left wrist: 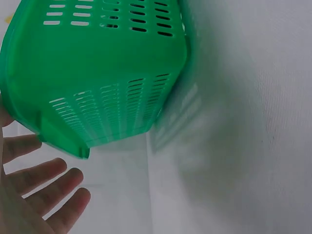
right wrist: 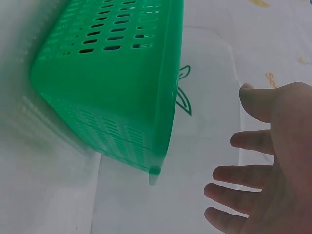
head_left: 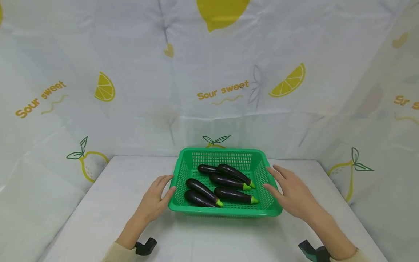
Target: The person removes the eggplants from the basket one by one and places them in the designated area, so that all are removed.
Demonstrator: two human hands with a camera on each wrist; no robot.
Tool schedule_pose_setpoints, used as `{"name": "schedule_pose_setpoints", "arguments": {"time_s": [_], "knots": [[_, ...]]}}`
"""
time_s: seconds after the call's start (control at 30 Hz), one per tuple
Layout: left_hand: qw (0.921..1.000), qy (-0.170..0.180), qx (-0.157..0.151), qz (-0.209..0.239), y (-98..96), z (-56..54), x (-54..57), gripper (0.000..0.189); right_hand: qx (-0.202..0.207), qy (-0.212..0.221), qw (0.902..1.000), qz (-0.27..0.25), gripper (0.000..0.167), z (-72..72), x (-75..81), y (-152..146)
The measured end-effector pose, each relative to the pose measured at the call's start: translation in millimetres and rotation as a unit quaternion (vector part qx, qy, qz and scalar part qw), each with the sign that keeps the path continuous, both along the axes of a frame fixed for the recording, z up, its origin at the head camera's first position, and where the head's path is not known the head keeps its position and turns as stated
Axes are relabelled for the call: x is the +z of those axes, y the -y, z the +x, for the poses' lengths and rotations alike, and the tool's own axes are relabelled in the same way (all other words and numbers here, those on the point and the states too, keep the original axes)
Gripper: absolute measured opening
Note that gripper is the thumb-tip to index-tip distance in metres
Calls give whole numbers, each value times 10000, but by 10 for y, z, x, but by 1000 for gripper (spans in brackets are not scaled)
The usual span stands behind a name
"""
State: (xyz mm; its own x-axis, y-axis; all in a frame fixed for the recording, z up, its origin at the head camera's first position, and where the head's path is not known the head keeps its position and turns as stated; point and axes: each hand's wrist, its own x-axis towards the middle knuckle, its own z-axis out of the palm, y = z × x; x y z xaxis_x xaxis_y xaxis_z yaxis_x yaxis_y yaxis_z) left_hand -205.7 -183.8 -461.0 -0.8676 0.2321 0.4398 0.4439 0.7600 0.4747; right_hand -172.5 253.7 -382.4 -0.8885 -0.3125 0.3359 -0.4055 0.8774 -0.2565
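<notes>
A green plastic basket (head_left: 226, 212) with slotted walls stands on the white table, holding several dark purple eggplants (head_left: 230, 181) with bright green stem ends. My left hand (head_left: 152, 202) is at the basket's left side, fingers spread and relaxed. In the left wrist view, its index fingertip is right at the basket's rim lip (left wrist: 63, 141), and the thumb is mostly hidden at the edge. On the other side is my right hand (head_left: 296, 193), its fingers extended. The right wrist view shows a gap between those fingers (right wrist: 243, 176) and the basket wall (right wrist: 112, 87).
The white table (head_left: 216, 243) reaches back to a pale curtain (head_left: 137, 127) printed with lemons and lettering, which also hangs along both sides. The basket's back rim is near that curtain. A dark strap mount (head_left: 146, 246) sits at each wrist.
</notes>
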Motion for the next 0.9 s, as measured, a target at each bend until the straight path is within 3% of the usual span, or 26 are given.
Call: {"name": "schedule_pose_setpoints", "arguments": {"time_s": [0.47, 0.9], "knots": [[9906, 723, -377, 1094, -69, -39, -16, 51, 224, 379, 9988, -219, 57, -101, -40, 191], [9752, 1372, -344, 1701, -119, -78, -18, 54, 292, 672, 9970, -250, 55, -190, -154, 340]]}}
